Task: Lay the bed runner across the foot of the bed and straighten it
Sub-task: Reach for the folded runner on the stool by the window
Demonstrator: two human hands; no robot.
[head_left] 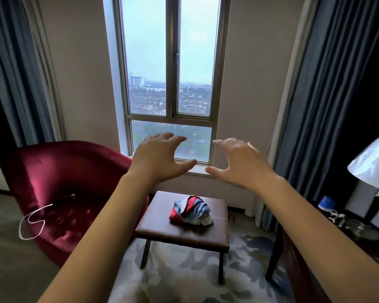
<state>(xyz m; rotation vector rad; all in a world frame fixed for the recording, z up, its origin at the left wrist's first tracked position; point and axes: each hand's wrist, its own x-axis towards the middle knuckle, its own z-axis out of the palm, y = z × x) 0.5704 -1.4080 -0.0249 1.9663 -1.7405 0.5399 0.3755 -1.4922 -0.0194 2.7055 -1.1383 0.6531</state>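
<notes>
My left hand (158, 158) and right hand (241, 165) raised, fingers spread apart, gripping nothing. Below and between them: runner (192, 209) bunched on surface (160, 219). Left of left hand: chair (74, 171).

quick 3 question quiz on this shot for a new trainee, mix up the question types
1. True or false: the left hand grips the bunched cloth.
2. The right hand is: A) pinching the cloth B) open, fingers spread, holding nothing C) curled into a fist.
3. Fill in: the cloth lies on top of the brown ____.

Key: 1 false, both hands are raised well above it; 2 B; 3 stool.
</notes>
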